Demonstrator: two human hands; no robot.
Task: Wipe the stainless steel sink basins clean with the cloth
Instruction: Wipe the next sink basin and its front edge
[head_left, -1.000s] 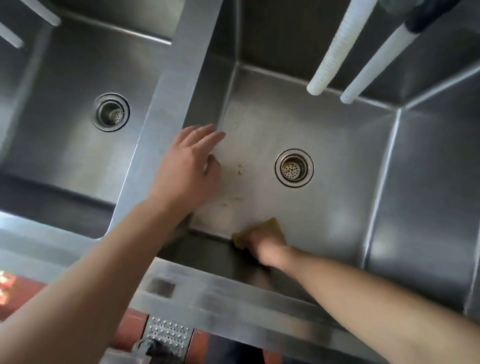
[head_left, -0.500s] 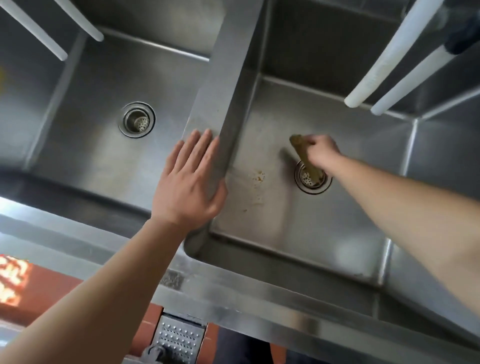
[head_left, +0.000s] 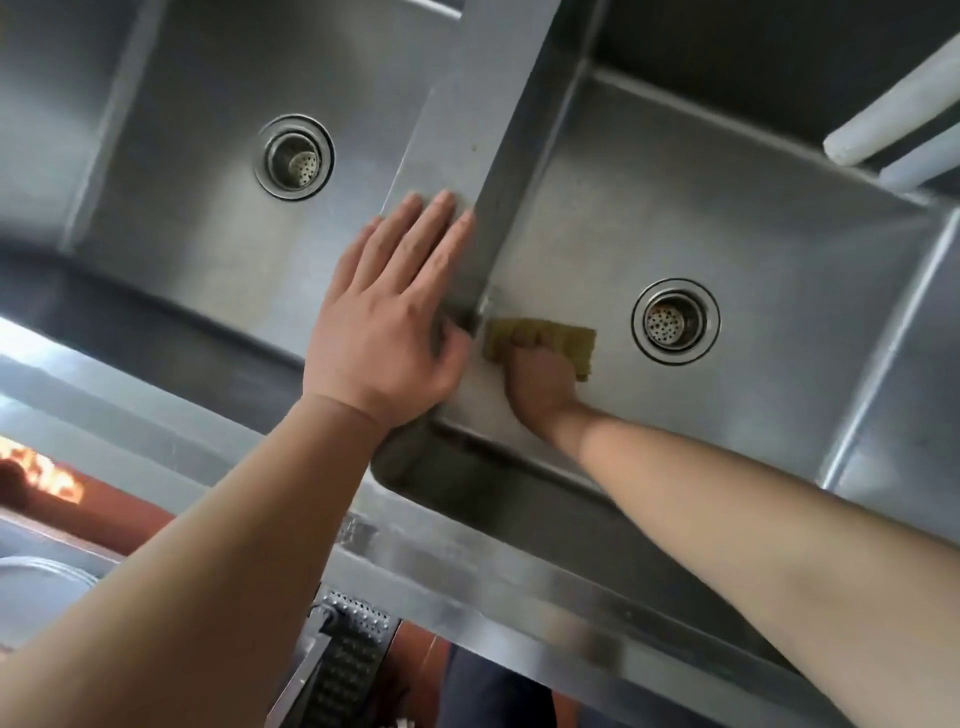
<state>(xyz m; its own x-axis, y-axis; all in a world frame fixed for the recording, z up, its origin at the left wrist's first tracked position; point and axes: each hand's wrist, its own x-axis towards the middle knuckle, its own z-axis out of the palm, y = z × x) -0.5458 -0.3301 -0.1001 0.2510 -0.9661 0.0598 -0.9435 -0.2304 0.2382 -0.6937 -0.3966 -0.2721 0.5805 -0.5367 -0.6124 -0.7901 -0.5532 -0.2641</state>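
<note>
left hand (head_left: 384, 332) flat, fingers straight | right hand (head_left: 540, 374) curled, pressing down

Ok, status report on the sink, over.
Left hand flat on the divider. Right hand presses the cloth on the right basin floor, beside the divider wall. Nothing in the way.

Olive-yellow cloth (head_left: 540, 340), flat and roughly rectangular, at frame centre on the floor of the right basin (head_left: 727, 249), close to its left wall, left of the round drain (head_left: 675, 319). Left basin (head_left: 208, 234) in the upper left, brushed steel, own drain (head_left: 293, 157) near its middle.
</note>
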